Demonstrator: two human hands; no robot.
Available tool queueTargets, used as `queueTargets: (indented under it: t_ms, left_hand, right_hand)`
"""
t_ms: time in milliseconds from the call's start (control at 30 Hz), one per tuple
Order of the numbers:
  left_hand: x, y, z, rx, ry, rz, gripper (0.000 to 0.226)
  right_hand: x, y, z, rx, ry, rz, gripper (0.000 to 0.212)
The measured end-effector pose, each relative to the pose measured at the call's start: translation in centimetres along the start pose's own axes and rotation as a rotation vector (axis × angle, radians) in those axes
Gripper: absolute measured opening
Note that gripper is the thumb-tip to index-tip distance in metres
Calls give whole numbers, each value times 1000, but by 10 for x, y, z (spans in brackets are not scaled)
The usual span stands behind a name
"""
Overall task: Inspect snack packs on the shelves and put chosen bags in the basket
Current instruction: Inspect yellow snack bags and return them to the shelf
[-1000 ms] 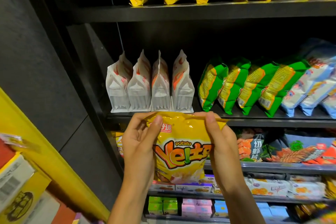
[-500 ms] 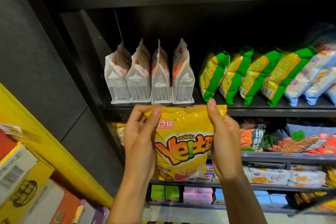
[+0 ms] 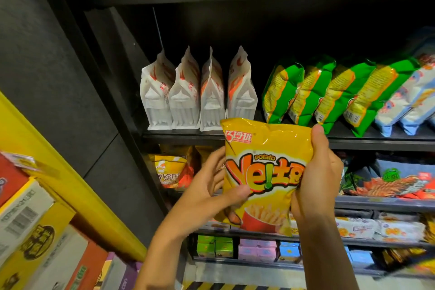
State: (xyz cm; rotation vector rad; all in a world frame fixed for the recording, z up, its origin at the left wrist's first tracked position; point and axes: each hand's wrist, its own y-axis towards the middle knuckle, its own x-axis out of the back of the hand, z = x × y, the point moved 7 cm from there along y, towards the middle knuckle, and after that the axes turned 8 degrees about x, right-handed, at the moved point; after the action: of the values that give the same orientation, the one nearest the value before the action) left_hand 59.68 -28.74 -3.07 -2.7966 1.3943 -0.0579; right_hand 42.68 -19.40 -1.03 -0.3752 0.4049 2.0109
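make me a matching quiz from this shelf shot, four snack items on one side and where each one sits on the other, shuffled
Things:
1. yellow potato fries bag
2. white gusseted bags
3. green snack bags
4. small pastel boxes

Places:
A. low shelf, below the hands
B. middle shelf, left end, standing upright
C. held between the left hand and the right hand
D. middle shelf, right of the white bags, leaning

Pairs: 1-C, 2-B, 3-D, 4-A

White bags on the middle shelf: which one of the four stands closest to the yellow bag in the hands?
The rightmost white bag, next to the green bags. The yellow bag's top corner sits just below its base; the other three stand further left.
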Motion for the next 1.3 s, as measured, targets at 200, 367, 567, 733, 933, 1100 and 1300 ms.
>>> queueTargets:
  t_ms: [200, 367, 567, 733, 933, 1100, 1300]
  left_hand:
    - [26, -3, -1, -66, -82, -352, 65]
    - [38, -11, -12, -126, -243, -588, 67]
    - [25, -11, -8, -81, -106, -106, 94]
    - [11, -18, -5, -85, -136, 109, 112]
    - [18, -17, -2, -77, -134, 82, 111]
    - [19, -17, 1, -32, -111, 48, 90]
    - [31, -10, -3, -79, -29, -214, 77]
  right_hand:
    - [-16, -1, -10, -3, -37, 389, 60]
    - [-35, -25, -40, -30, -217, 710, 84]
    - [-28, -18, -27, 31, -205, 485, 44]
    - [-27, -20, -34, -48, -230, 478, 44]
    - [-29, -23, -40, -92, -261, 473, 42]
    - [-30, -24, -28, -6, -252, 421, 46]
    - [-36, -25, -20, 29, -248, 505, 67]
